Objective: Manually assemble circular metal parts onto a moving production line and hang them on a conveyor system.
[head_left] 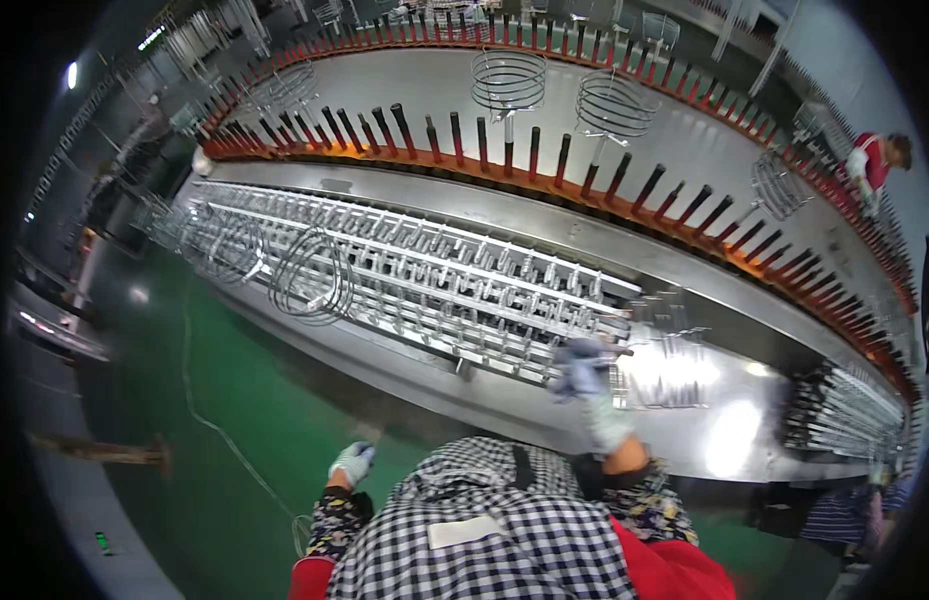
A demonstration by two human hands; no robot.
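Checkered apron (555, 530) lies nearest; right grip (585, 375), opening blurred, is beside wirework (667, 378).

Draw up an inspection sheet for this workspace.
Surface: metal bench, strong glare at its right part.
Job's things: wire pieces beside the right hand; long rack of small metal parts to their left.
Clutter: wire coils at the rack's left; pile of rods at the far right.
Hands: both gloved; left hand out over the floor, nothing seen in it; right hand blurred, grip unclear.
Cables: thin pale line on the green floor, apparently a cable.
Surroundings: orange rail with red, dark-tipped pegs; co-worker at upper right.
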